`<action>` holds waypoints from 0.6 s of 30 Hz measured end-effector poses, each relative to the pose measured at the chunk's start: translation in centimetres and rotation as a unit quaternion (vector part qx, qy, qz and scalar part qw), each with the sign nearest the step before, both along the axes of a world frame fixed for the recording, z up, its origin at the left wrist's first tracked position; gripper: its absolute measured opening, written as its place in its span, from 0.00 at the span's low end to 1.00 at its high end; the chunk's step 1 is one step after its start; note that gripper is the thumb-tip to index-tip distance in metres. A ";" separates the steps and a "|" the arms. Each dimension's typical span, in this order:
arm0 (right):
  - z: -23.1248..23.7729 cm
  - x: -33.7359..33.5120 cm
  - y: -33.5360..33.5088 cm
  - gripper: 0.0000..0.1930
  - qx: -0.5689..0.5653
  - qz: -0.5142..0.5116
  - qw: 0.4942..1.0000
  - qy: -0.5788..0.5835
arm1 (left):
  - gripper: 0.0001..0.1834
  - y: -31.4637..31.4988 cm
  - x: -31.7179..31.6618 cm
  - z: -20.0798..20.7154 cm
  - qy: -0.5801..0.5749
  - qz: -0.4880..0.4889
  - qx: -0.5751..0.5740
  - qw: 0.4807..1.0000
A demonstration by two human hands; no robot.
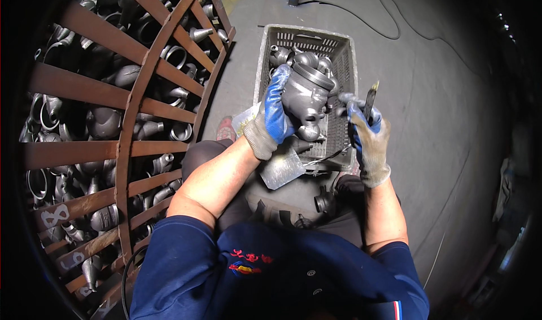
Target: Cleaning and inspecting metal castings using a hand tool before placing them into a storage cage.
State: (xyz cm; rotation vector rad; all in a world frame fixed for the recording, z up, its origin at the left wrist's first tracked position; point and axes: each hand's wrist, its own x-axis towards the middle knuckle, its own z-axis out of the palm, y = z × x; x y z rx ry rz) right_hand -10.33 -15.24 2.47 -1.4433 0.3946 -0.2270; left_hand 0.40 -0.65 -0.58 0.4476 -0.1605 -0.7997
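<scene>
Above the grey crate [271,55], the left hand [272,114] grips a metal casting [305,94] for checking; the right hand [367,134] beside it holds maybe a thin tool [370,100].

Your left hand [272,115], in a blue-and-grey work glove, is raised with fingers curled in a grip, forearm bare. Your right hand [367,136], gloved alike, is closed too, wrist upright.

1 head-worn fisheye view, looking steeply down, close over the left hand [272,115] and right hand [368,139]. Edges bend; grey crate [265,60] sits just beyond.
</scene>
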 end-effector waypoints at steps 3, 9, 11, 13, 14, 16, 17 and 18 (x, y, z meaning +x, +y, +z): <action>0.9 -0.9 1.3 0.18 0.007 0.055 0.998 -0.010 | 0.26 0.1 0.1 -0.7 0.014 -0.001 -0.049 0.999; -0.8 -0.5 1.5 0.20 0.059 0.000 0.998 -0.013 | 0.24 0.4 0.8 -1.1 0.003 0.087 0.063 0.994; -0.6 -1.0 0.1 0.17 0.121 -0.001 0.992 0.026 | 0.22 1.0 1.5 -0.9 0.009 0.064 0.034 0.997; -0.4 -0.9 -0.2 0.15 0.180 -0.022 0.982 0.060 | 0.17 1.6 1.4 -0.4 0.018 0.066 0.062 0.996; 0.1 -0.8 -0.2 0.15 0.145 -0.035 0.985 0.083 | 0.15 1.8 1.3 -0.6 0.007 0.066 0.100 0.993; -0.6 -0.9 -0.7 0.16 0.146 -0.027 0.987 0.059 | 0.14 1.7 1.0 -0.7 -0.027 0.089 0.197 0.976; -1.0 -1.0 -0.9 0.16 0.149 -0.019 0.988 0.036 | 0.14 1.8 0.9 -0.6 -0.028 0.089 0.196 0.976; -1.2 -1.1 -1.0 0.16 0.139 -0.029 0.989 0.040 | 0.14 1.9 0.7 -0.1 -0.043 0.077 0.200 0.976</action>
